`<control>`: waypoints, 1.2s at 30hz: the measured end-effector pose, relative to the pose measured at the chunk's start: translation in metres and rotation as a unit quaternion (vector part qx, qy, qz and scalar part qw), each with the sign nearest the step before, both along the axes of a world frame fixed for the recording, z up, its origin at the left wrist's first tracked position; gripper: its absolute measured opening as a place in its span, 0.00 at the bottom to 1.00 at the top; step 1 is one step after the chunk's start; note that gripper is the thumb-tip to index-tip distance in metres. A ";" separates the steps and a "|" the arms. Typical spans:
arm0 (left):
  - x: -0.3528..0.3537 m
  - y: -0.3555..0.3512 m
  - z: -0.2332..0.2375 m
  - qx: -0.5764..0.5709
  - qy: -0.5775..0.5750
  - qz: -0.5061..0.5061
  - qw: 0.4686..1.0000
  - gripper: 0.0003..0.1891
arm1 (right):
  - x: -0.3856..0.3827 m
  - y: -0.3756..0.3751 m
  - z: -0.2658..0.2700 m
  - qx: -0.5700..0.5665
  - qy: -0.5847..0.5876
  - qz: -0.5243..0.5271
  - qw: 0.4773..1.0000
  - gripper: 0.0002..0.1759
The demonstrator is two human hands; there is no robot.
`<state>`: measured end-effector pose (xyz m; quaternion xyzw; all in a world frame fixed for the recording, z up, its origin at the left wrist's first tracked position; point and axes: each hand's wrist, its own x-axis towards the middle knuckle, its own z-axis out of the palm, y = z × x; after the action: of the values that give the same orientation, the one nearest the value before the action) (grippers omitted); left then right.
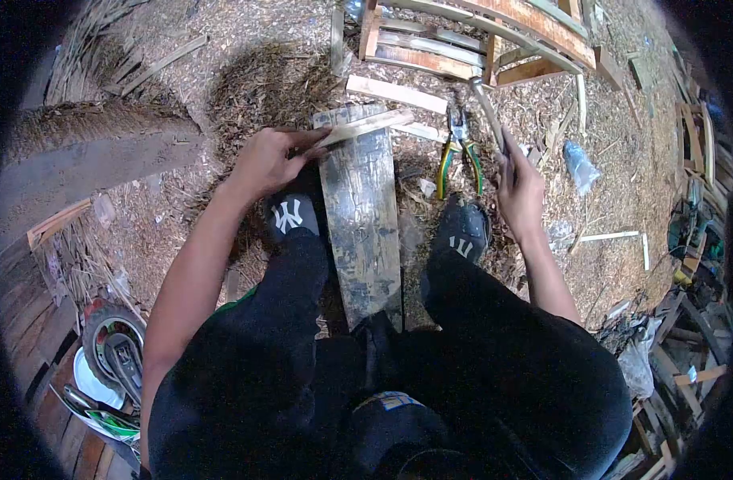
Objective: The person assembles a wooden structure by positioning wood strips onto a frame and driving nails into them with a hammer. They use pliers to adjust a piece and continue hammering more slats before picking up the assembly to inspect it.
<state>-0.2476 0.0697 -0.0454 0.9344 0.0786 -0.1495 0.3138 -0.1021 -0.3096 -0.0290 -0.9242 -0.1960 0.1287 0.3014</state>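
My left hand (280, 156) pinches the near end of a thin pale wood strip (370, 126), which lies slantwise over the far end of a worn wooden plank (358, 208) between my legs. My right hand (518, 188) is closed round the handle of a hammer (488, 112), whose head points away from me, close to a wooden frame. Between the plank and my right hand, pliers (459, 152) with green and yellow handles lie on the ground with their handles apart. Another pale strip (397, 92) rests just beyond the plank.
A slatted wooden frame (430, 58) lies at the top. Wood chips cover the ground. A crumpled clear plastic piece (580, 166) is at the right. A bucket (94, 380) with tools stands at lower left; scrap wood (690, 376) is piled at lower right.
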 end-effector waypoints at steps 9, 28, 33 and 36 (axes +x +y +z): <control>0.005 -0.002 0.009 0.006 0.027 -0.002 1.000 0.19 | -0.014 -0.038 -0.025 -0.040 -0.229 0.052 0.971 0.18; 0.002 0.003 -0.005 -0.030 -0.036 -0.019 0.999 0.20 | -0.038 -0.032 -0.016 -0.217 0.192 0.097 0.952 0.34; 0.003 0.005 -0.001 -0.045 -0.001 0.002 0.999 0.23 | -0.041 -0.031 -0.008 -0.255 0.198 0.149 0.935 0.31; 0.004 0.007 -0.002 -0.039 0.018 0.016 0.999 0.23 | -0.043 -0.029 -0.013 -0.216 0.185 0.160 0.945 0.29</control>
<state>-0.2432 0.0765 -0.0474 0.9173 0.0934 -0.1641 0.3505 -0.1452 -0.3388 -0.0416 -0.8839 -0.2493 0.3827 0.1006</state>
